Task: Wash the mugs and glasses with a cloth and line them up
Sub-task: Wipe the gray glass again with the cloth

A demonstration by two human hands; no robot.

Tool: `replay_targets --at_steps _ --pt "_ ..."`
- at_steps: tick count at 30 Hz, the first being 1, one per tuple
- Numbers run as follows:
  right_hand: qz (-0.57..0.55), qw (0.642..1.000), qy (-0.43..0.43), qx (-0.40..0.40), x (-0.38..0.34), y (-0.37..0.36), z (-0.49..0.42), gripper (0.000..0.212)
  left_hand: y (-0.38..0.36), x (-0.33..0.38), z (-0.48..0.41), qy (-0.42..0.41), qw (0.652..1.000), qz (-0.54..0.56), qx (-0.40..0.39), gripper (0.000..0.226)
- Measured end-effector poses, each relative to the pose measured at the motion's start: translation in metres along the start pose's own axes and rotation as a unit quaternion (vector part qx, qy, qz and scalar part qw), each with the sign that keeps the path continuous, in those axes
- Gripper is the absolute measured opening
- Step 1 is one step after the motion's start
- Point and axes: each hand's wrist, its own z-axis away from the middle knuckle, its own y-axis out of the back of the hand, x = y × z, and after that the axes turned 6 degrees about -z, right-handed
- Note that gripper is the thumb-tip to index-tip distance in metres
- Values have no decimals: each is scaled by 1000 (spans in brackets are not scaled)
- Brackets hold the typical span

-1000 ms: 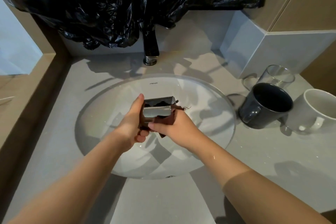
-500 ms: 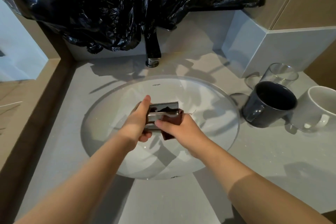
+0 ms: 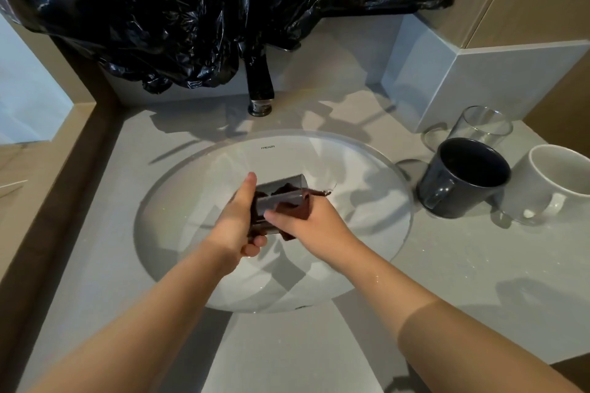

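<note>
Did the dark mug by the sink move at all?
No. The dark mug stands at the same spot beside the sink, just in front of the empty glass.

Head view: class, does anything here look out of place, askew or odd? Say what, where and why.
A crumpled black plastic bag hangs across the wall behind the sink and drapes over the top of the faucet, which is odd for a washbasin. The dark mug and white mug stand upright.

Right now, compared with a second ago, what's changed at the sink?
Little. The right hand has worked the cloth further round the right end of the glass; the left hand still grips it over the sink. Nothing let go. Dark mug, white mug and second glass stayed put.
</note>
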Motion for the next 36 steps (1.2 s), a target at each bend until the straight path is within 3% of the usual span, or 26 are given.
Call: replay_targets --at_steps 1,2,4,5,6,7,9,11,13,15,17,18,19,20,22,24,26,28,29,31,33,34,35,36 --pt "-90 994 -55 23 -1 0 -1 5 -1 -4 0 -86 991 -76 62 36" --pt "-181 975 -119 41 -3 0 -2 4 1 -8 0 -182 961 -180 103 31" --pt "-289 934 -200 59 -3 4 -1 14 12 -15 -3 -279 874 -383 104 52" --pt "-291 933 -204 59 -2 6 -1 15 16 -17 -4 -289 858 -415 87 61" --pt "-274 941 -190 62 -2 5 0 14 17 -17 -4 -286 867 -404 59 60" --pt "-243 955 -158 65 0 6 1 12 18 -16 -3 -266 898 -350 19 52" --pt "-157 982 -72 80 2 4 3 5 17 -9 -1 -124 980 -140 -72 46" --pt "-80 993 -21 84 4 2 3 6 13 -3 -2 37 993 21 -108 60" --pt "-74 994 -35 78 1 0 4 7 5 0 -3 47 998 28 -41 53" --pt "-149 980 -108 75 -1 3 1 9 1 -5 -2 -108 988 -96 61 35" --pt "-240 950 -185 70 -5 9 1 16 10 -16 -2 -304 899 -302 93 36" --pt "-254 943 -204 65 -7 11 1 18 16 -19 -3 -346 857 -374 80 50" --pt "-247 945 -206 62 -6 11 1 18 20 -23 -6 -362 843 -393 63 58" --pt "-233 951 -194 65 -5 11 2 18 21 -24 -6 -354 856 -375 50 54" --pt "-206 965 -134 87 -2 8 1 15 15 -20 -2 -283 930 -229 38 37" --pt "-150 981 -63 109 1 5 1 10 11 -13 1 -133 991 -28 -11 37" --pt "-59 993 -18 101 4 2 2 4 9 -5 2 3 996 52 -69 54" --pt "-17 996 -5 90 6 -2 4 5 5 0 2 44 996 43 -62 57" --pt "-34 995 -13 94 6 -3 4 5 2 1 2 20 999 16 -30 49" --pt "-144 981 -78 108 3 -1 3 8 0 -3 2 -125 981 -132 70 30" --pt "-256 948 -158 105 -3 4 2 18 7 -11 -1 -292 884 -348 113 49" --pt "-271 940 -177 102 -4 7 2 21 12 -14 -3 -335 848 -397 107 63" --pt "-264 943 -176 99 -5 8 2 22 15 -16 -3 -352 842 -399 92 68" --pt "-242 952 -158 100 -5 7 1 21 17 -16 -3 -341 864 -366 61 64"
